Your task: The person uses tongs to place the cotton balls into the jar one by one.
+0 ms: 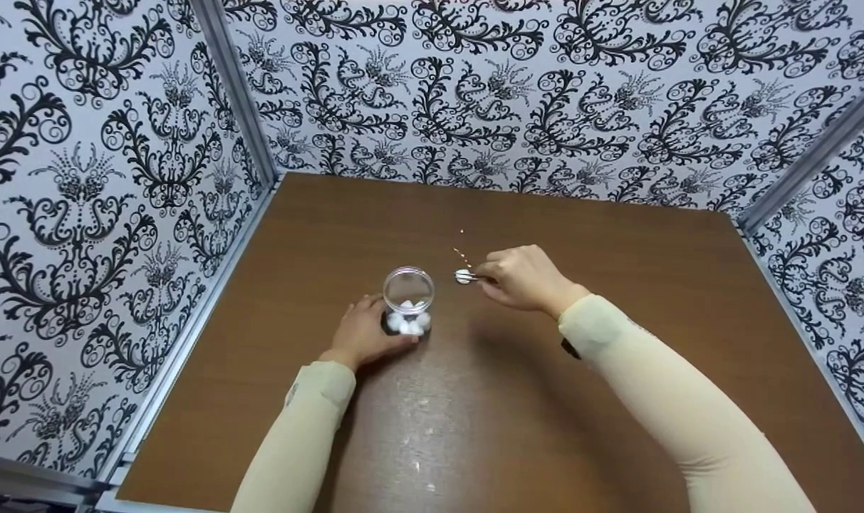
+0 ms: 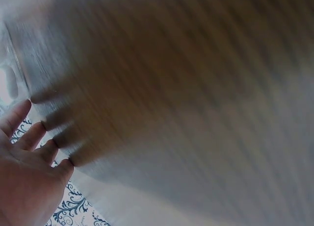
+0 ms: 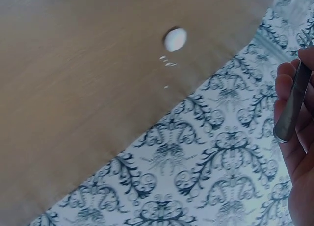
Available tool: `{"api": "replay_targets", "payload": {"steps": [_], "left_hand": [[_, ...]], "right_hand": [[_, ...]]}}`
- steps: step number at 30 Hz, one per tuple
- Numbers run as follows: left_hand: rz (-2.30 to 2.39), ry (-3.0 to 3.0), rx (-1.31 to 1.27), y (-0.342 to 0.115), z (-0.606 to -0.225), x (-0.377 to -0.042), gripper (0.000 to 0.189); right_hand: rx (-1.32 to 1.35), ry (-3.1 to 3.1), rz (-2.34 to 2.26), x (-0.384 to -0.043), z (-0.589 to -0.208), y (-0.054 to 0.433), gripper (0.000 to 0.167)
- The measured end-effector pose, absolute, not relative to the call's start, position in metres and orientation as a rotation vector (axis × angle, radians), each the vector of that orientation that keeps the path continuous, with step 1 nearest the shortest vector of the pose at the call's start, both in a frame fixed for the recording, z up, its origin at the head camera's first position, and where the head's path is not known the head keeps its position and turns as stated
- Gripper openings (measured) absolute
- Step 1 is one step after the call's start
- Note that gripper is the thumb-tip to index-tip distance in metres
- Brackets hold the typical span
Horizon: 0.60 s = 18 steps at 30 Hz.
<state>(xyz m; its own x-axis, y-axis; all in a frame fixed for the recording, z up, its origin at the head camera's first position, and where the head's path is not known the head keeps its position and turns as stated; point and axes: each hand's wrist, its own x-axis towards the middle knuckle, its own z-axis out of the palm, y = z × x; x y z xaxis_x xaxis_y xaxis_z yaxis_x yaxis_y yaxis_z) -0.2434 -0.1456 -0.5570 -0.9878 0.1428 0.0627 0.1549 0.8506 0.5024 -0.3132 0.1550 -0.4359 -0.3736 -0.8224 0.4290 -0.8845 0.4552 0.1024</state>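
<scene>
A clear jar (image 1: pixel 409 288) with white lumps (image 1: pixel 408 323) in its lower part stands on the brown table. My left hand (image 1: pixel 365 333) holds the jar from its left side, thumb across the front near the base. In the left wrist view its fingers (image 2: pixel 32 135) are spread, the tips down at the table surface. My right hand (image 1: pixel 521 278) grips a metal fork (image 3: pixel 294 106) by its handle; the tines appear over a white lump (image 3: pixel 175 39) on the table. Whether they touch it in the head view I cannot tell.
Small white bits (image 3: pixel 168 64) trail across the table (image 1: pixel 375 221) away from the lone lump. Patterned walls (image 1: pixel 460 92) with metal posts (image 1: pixel 236 85) stand behind and at both sides of the table.
</scene>
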Motion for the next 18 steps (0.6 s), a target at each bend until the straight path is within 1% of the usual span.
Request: {"api": "replay_targets", "payload": {"steps": [12, 18], "left_hand": [[-0.814, -2.992, -0.26, -0.146, -0.556, -0.243, 0.093], [-0.813, -3.018, -0.247, -0.147, -0.561, -0.246, 0.098]], "right_hand": [[1.366, -2.405, 0.158, -0.329, -0.462, 0.182, 0.007], [1.331, -2.457, 0.128, -0.335, -0.47, 0.186, 0.005]]}}
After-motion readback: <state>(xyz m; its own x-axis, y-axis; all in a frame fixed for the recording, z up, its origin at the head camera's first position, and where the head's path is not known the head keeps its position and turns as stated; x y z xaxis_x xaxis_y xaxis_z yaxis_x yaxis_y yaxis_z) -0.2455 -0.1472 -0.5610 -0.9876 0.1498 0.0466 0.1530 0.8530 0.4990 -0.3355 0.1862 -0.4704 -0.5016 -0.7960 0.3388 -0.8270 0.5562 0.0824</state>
